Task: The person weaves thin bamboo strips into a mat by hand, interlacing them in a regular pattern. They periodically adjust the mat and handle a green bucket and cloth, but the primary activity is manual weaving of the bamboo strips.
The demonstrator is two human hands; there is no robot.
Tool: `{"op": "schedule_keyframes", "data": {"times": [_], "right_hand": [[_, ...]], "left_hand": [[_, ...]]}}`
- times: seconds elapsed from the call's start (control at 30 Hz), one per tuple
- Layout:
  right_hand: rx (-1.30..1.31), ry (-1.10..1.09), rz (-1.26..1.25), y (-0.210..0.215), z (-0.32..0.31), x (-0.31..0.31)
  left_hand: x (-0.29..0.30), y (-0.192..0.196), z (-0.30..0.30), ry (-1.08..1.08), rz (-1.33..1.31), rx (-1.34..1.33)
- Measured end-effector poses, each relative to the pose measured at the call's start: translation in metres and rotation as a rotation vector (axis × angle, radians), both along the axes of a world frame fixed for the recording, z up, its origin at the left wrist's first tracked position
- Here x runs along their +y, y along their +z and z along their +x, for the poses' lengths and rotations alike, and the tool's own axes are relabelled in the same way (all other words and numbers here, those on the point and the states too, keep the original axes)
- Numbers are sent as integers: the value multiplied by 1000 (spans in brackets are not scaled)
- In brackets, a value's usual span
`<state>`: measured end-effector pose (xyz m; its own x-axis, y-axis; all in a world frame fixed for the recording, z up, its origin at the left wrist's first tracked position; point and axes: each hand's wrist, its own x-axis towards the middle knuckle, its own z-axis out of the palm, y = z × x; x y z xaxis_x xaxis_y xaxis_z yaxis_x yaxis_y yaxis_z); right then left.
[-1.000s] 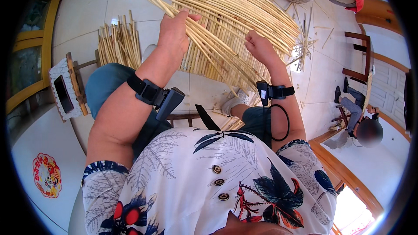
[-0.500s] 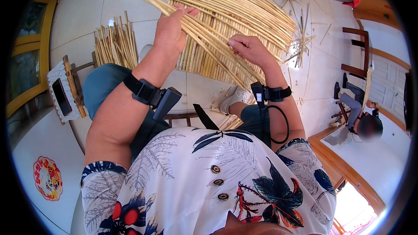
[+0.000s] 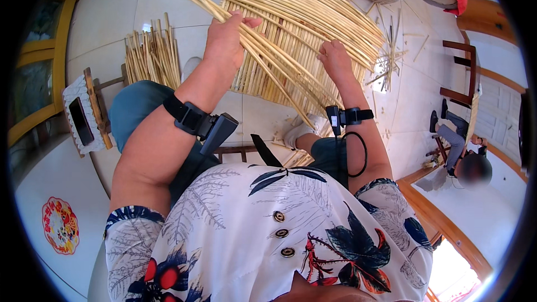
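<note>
long sticks (image 3: pixel 279 59), pale yellow and thin, are in the left hand (image 3: pixel 224 42) of the person, in front of the body and above the floor (image 3: pixel 106 28). they make a loose bundle, which goes slantwise from the upper left down to the right, and at the lower right its ends spread apart, near the right wrist. the fingers of the left hand are closed around this bundle, and one of them, or the thumb, points out to the right. the right hand (image 3: pixel 335 59) is to the right of the bundle, with its fingers bent and the tips near together; i cannot tell if they grasp a stick. below both hands there is a row of sticks (image 3: pixel 257 72), placed side by side like a mat, and at its far side many curved sticks (image 3: pixel 296 0) lie over it. a pile of short sticks (image 3: pixel 151 56) is on the floor at the left. near it, a phone (image 3: pixel 82 120) rests on a white cover (image 3: pixel 71 96). at the right, small pieces of stick (image 3: pixel 390 53) are scattered on the floor, and farther away another person (image 3: pixel 454 140) is sitting. each forearm wears a black strap with a small box.
</note>
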<state>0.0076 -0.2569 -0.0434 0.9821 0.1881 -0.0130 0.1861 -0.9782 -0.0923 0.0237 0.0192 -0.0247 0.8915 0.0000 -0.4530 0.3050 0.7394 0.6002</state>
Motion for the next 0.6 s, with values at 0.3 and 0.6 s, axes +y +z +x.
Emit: {"op": "schedule_keyframes", "data": {"times": [0.3,0.6], "right_hand": [[180,-32,324,28,-5,11],[434,-78,824,51,-17,37]], "left_hand": [[4,3,-2,6,-4,88],[4,1,0,47,-28,32]]}}
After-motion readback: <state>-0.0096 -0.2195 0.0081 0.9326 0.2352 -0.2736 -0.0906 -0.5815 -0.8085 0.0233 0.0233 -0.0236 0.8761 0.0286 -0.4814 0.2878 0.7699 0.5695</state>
